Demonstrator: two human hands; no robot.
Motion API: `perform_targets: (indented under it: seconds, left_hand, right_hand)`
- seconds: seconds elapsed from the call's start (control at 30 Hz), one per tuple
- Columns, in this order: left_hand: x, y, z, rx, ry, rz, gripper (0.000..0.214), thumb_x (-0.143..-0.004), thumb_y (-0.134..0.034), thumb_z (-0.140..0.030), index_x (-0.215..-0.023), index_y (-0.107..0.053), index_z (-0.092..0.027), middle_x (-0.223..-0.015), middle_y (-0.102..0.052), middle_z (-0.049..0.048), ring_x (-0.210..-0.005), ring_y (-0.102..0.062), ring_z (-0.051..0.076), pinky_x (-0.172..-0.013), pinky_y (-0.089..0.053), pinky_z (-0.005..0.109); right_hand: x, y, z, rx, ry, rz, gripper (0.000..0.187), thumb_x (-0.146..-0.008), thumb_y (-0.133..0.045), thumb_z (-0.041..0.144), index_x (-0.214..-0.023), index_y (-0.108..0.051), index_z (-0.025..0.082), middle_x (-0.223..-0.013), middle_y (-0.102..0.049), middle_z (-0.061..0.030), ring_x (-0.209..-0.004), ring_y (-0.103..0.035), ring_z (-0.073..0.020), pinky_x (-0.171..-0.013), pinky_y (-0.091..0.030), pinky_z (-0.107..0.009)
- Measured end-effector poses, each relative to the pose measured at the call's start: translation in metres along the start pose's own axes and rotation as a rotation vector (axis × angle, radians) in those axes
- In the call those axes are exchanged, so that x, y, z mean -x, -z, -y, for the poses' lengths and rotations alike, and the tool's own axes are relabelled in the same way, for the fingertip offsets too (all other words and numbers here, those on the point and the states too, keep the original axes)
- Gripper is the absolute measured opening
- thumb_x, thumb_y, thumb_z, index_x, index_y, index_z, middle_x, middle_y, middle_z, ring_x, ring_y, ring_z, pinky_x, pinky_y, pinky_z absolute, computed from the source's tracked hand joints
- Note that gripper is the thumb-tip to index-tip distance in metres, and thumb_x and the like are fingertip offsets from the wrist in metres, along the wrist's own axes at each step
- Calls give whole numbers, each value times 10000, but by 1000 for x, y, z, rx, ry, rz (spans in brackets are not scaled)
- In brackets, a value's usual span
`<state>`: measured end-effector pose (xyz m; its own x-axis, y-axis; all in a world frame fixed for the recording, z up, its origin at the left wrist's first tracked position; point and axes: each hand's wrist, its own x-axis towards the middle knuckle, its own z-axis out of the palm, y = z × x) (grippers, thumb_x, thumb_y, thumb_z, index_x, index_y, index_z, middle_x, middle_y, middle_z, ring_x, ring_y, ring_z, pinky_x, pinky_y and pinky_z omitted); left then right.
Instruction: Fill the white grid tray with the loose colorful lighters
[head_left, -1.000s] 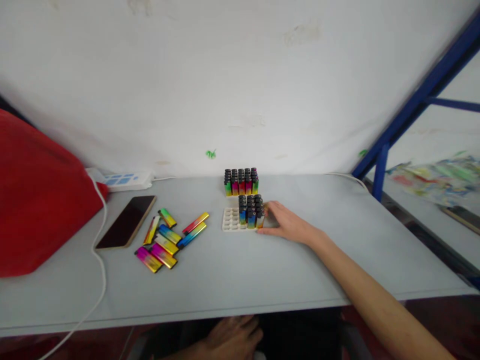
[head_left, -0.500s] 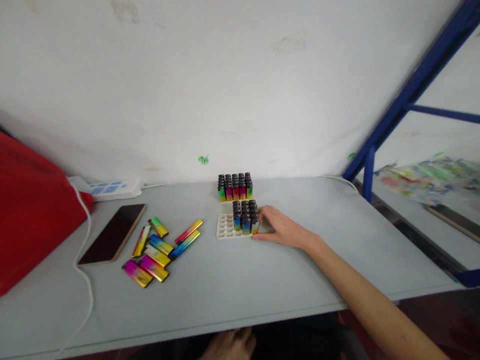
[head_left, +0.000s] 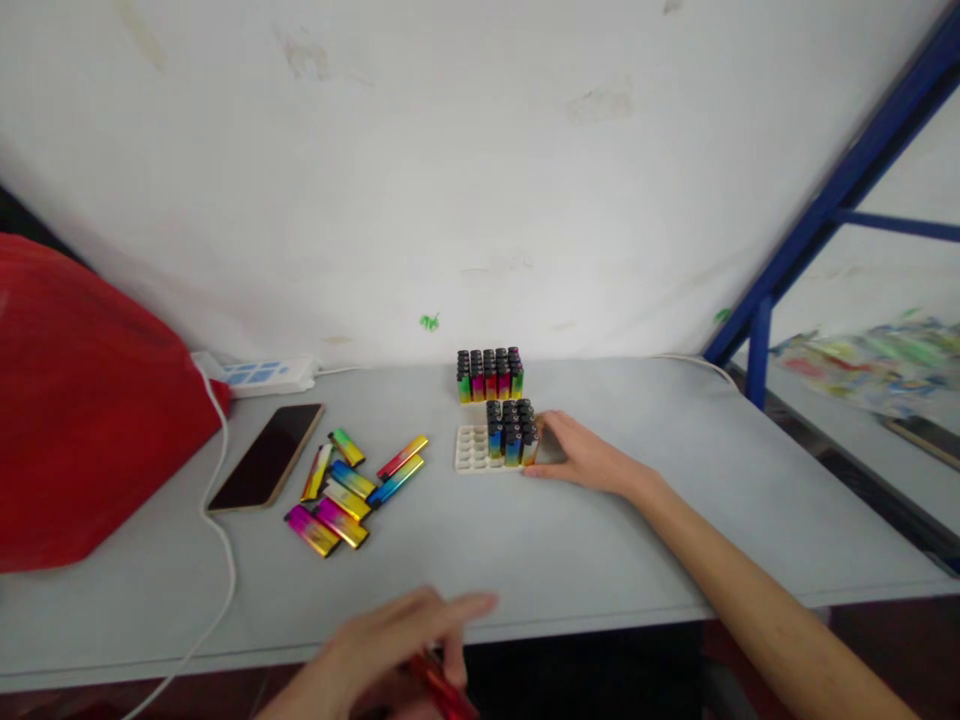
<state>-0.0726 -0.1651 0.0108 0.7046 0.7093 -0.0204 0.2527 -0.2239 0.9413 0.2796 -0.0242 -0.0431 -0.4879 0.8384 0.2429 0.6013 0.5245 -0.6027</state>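
Observation:
My left hand [head_left: 397,650] is above the table's front edge, blurred by motion, its index finger stretched out. Its other fingers are closed on a shiny red lighter [head_left: 444,690], only partly visible. At the middle of the table, my right hand [head_left: 581,452] grips the right end of a white tray [head_left: 472,462], thumb at the front corner and fingers further back. Lighters with black tops [head_left: 513,445] stand upright in the tray's right part; bare holes show at its left. To the left, several loose metallic lighters [head_left: 349,500] lie on the table.
Behind the tray, a second block of upright lighters [head_left: 491,380] stands near the wall. At left are a phone [head_left: 266,458], a white cable [head_left: 225,540], a power strip [head_left: 274,376] and a red bag [head_left: 97,420]. A blue metal frame [head_left: 759,350] rises at right.
My left hand has come up from below the table edge with the red lighter in it. My right hand stays at the tray. The whole view has shifted slightly, scene rightward.

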Motion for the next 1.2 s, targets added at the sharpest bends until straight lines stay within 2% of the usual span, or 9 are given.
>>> perform_targets:
  seconds: [0.07,0.2,0.3,0.37,0.43,0.6,0.73,1.03,1.2]
  left_hand:
    - [-19,20,-14,78,67,-174,473,-1026,-667,-420,-1497,-652,-385,-1068,-747,52,-934,-753,220,-890,-663,351]
    - [-76,46,-10,329,-3,-376,342,-913,-817,-436,-1185,-797,-229,-1053,-723,76,-942,-723,248,-882,-689,447]
    - [-116,54,-1,475,-41,-349,304,-929,-801,-396,-1154,-728,-204,-1124,-730,84,-938,-712,224,-878,-659,428]
    - [-135,55,3,562,-50,-289,236,-911,-791,-335,-1065,-683,-193,-945,-722,45,-791,-662,165,-794,-614,343]
    - [-147,54,7,678,-27,-259,192,-880,-758,-309,-981,-641,-196,-722,-599,-26,-627,-537,125,-648,-533,272]
    - [-153,51,18,831,118,-202,409,-938,-587,-554,-779,-603,-178,-593,-368,-66,-505,-333,106,-514,-361,227]
    - [-150,50,23,820,144,-206,437,-959,-538,-519,-657,-491,-208,-585,-329,-64,-505,-307,109,-511,-342,222]
    - [-148,50,24,837,161,-238,315,-931,-499,-390,-672,-450,-218,-608,-296,-71,-516,-251,114,-492,-331,196]
    - [-150,50,30,770,89,-273,371,-954,-557,-526,-774,-534,-203,-594,-347,-79,-498,-287,104,-486,-322,197]
  right_hand:
    - [0,-2,1,14,-40,-20,503,-848,-866,553,-1083,-570,222,-1166,-688,-110,-1058,-645,-305,-961,-532,-454]
    - [-1,-4,3,32,-66,-39,550,-808,-903,550,-1093,-562,226,-1156,-685,-104,-1052,-647,-307,-949,-531,-449]
    - [0,-5,4,36,-64,-36,531,-832,-889,543,-1099,-560,223,-1143,-682,-105,-1042,-648,-302,-939,-535,-443]
    - [0,-5,4,37,-61,-32,528,-842,-885,540,-1105,-561,218,-1143,-680,-109,-1040,-647,-301,-944,-536,-445]
    - [0,-5,4,36,-57,-28,532,-843,-886,539,-1120,-565,217,-1153,-678,-112,-1052,-647,-305,-957,-536,-455]
    - [1,-5,0,30,-58,-16,537,-856,-869,553,-1158,-573,222,-1205,-677,-121,-1106,-650,-322,-988,-537,-472]
    - [1,-6,-3,33,-50,-24,536,-858,-863,566,-1147,-576,218,-1195,-678,-122,-1099,-650,-319,-990,-537,-468]
    - [2,-6,0,60,-65,-42,526,-850,-875,537,-1143,-581,215,-1159,-686,-113,-1056,-656,-305,-971,-544,-458]
    - [1,-6,1,57,-81,-48,530,-830,-892,522,-1128,-572,222,-1159,-681,-106,-1047,-652,-305,-951,-535,-448]
